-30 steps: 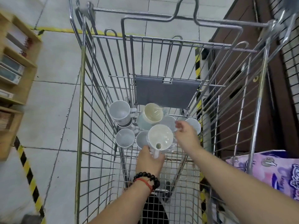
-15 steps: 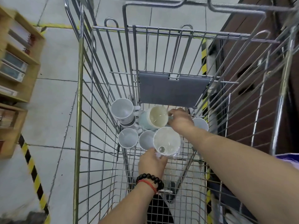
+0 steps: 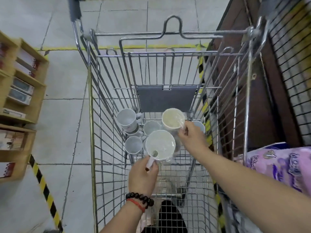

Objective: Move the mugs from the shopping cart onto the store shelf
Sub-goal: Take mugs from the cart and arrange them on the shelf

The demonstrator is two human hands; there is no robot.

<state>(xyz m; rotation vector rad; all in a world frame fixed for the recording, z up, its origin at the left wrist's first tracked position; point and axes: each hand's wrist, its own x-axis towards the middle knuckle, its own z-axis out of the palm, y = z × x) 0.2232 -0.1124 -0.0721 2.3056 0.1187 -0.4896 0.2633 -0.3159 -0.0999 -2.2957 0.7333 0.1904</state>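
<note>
Lifting: left hand grips white mug by its handle, clear of the cart.
Pairing: right hand pinches cream mug, frame centre, likely for one trip.

Right hand is now gripping and lifting cream-lined, plastic-wrapped mug at frame centre; earlier merely reaching.

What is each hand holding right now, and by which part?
The left hand holds a white mug by its handle. The right hand holds a cream-lined mug, gripping at its side near the rim; whether that is the handle cannot be told.
</note>
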